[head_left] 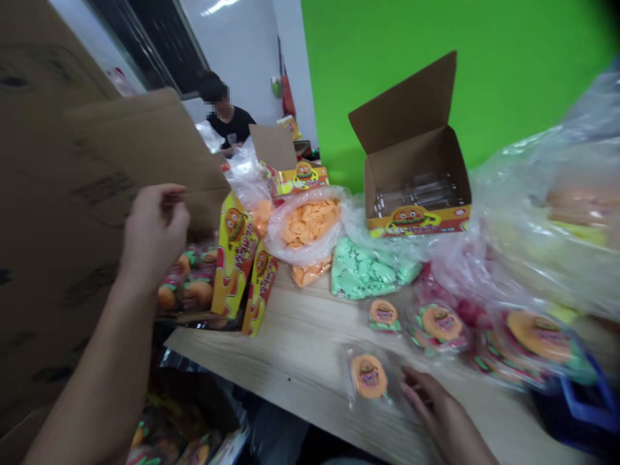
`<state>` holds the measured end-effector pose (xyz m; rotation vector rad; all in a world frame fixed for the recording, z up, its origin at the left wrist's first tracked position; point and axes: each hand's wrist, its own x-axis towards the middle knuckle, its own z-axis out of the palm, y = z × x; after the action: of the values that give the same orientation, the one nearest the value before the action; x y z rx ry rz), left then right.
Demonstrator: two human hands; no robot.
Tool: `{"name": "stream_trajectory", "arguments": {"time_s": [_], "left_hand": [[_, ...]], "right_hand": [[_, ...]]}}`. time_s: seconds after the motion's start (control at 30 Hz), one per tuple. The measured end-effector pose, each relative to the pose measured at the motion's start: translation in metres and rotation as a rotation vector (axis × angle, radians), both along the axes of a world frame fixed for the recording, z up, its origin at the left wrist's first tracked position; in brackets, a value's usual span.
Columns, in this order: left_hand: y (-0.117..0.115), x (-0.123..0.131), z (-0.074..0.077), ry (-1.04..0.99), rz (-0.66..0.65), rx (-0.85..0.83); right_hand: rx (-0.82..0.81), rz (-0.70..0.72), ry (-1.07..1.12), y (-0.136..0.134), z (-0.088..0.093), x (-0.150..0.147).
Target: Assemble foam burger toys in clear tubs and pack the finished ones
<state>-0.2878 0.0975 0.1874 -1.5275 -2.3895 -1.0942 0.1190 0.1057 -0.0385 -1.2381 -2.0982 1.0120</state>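
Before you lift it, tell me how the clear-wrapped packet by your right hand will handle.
The clear-wrapped packet will probably feel light and floppy at its edges, since thin film extends past the round orange-labelled centre. That centre looks firmer. It lies flat on the wooden table, so it seems unlikely to roll, though the smooth film may slide when pushed.

We see even, bright indoor light, soft glare on the crumpled clear plastic bag (547, 194), and stretched, blurred frame edges
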Motion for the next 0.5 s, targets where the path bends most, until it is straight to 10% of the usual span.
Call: {"name": "stream_trajectory", "arguments": {"time_s": [0.07,0.2,0.3,0.4,0.5], "left_hand": [[-0.015,0.052,-0.032,-0.101,-0.029,0.071],[-0.026,0.144,-0.132,-0.624,-0.492,-0.55],[-0.02,0.174,-0.184,-0.803,-0.635,-0.711],[-0.017,0.174,-0.183,-0.89,-0.694,-0.745],[-0.024,0.154,-0.136,-0.905,-0.733,-0.75]], "right_hand": [[-0.248,-0.007,0.034,-0.006,0.001,-0.011],[-0.712,-0.044,0.288,-0.016,-0.005,-0.03],[-0.817,-0.035,0.371,-0.019,-0.002,-0.039],[-0.815,-0.027,0.437,-0.021,0.012,-0.047],[-0.767,0.024,0.577,-0.022,0.034,-0.052]]}}
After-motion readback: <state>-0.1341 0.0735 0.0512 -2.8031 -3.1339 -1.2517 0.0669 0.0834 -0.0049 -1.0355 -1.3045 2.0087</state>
